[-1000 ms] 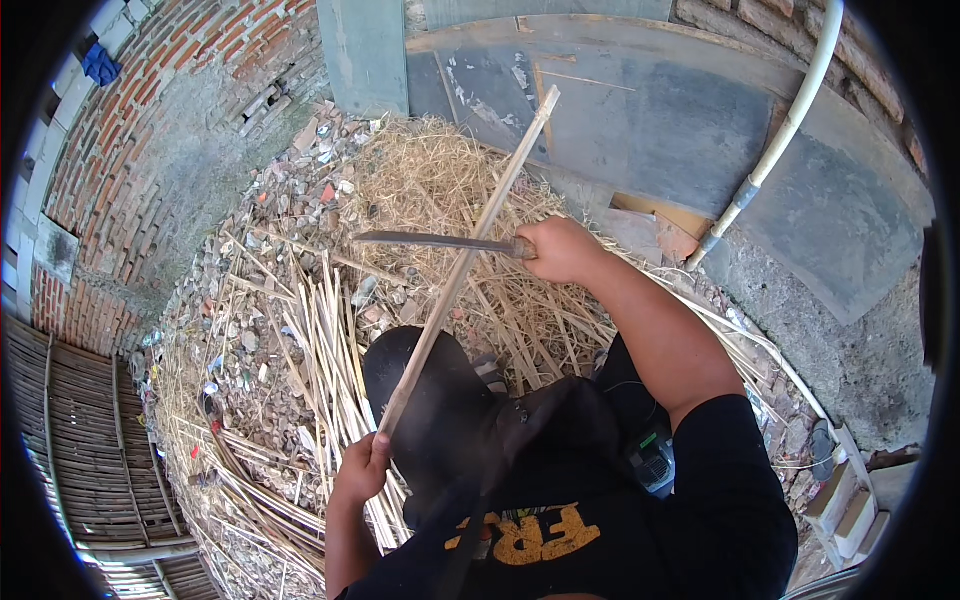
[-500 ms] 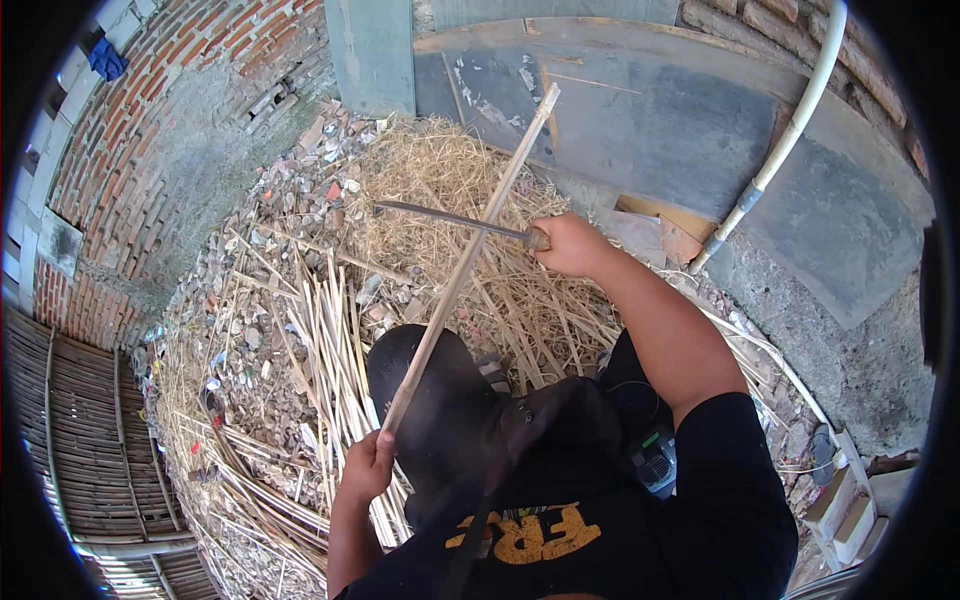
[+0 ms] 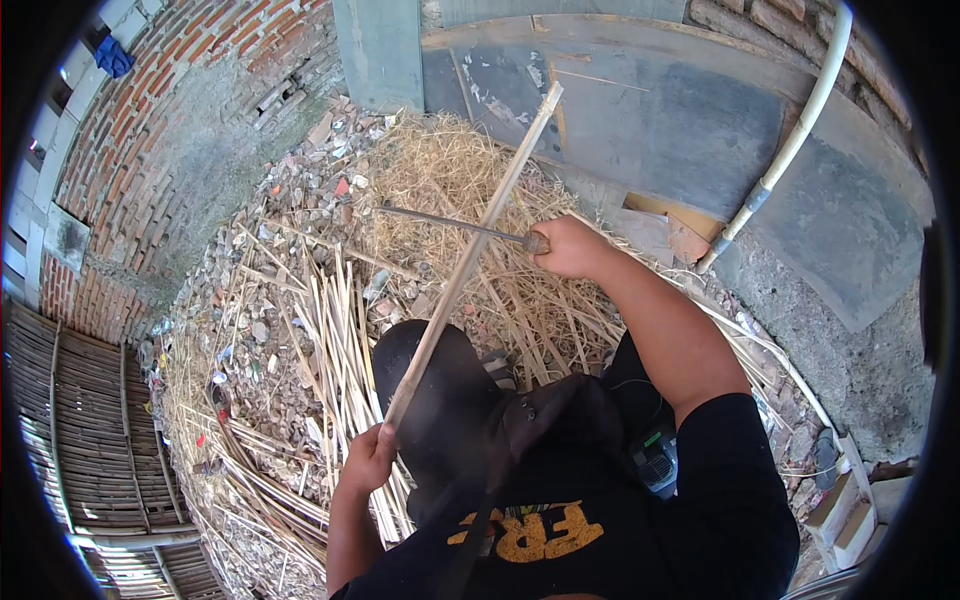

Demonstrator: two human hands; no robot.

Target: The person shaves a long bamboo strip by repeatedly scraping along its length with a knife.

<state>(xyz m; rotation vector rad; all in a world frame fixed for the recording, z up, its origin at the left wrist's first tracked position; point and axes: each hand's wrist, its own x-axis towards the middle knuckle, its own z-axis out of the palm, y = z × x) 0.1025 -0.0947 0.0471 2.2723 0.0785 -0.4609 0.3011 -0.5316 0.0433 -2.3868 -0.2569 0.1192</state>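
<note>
My left hand (image 3: pixel 370 458) is closed around the lower end of a long bamboo strip (image 3: pixel 458 282). The strip slants up and away to the right, past my left knee. In my right hand (image 3: pixel 568 247) is the handle of a machete (image 3: pixel 455 221), its narrow dark blade pointing left. Blade and strip cross at about the strip's middle; whether the edge bites into it I cannot tell. Beneath them lies a heap of thin bamboo shavings (image 3: pixel 430 165). Left of my knee is a pile of split bamboo strips (image 3: pixel 335 330).
Stony rubble (image 3: pixel 255 330) covers the ground on the left, below a worn brick wall (image 3: pixel 130 150). Grey panels (image 3: pixel 660 120) lean at the back, with a pale pipe (image 3: pixel 790 150) slanting across them. A woven bamboo screen (image 3: pixel 85 420) stands at the far left.
Both hands keep their grips, and the blade still crosses the strip at nearly the same place. The whole view has shifted slightly.
</note>
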